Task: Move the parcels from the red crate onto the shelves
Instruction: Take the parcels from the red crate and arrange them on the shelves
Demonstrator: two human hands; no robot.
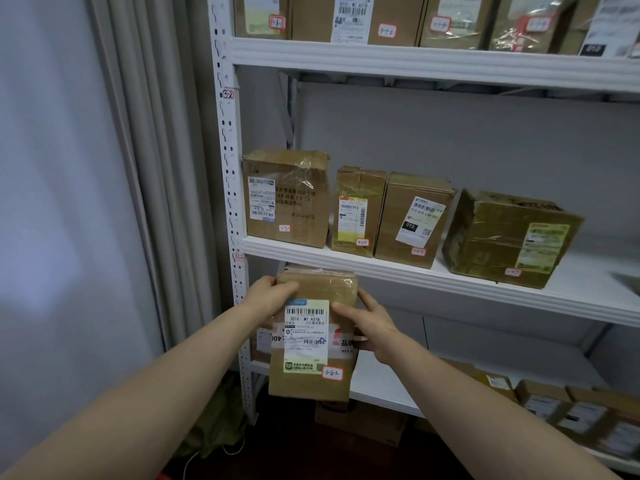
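Now my left hand curls over the top left corner of the parcel tagged 3-2-2 and my right hand clasps its right side, holding it upright under the front edge of the middle shelf. Four boxes already stand along that shelf, so I judge this one mid-transfer; what remains in the crate I cannot see.

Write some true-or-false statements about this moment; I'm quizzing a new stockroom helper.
1. The left hand and right hand both hold the parcel. True.
2. The parcel's tag reads 3-2-4. False: it reads 3-2-2.
3. Four boxes stand on the middle shelf. True.
4. The top shelf is bare. False: more boxes stand along it.
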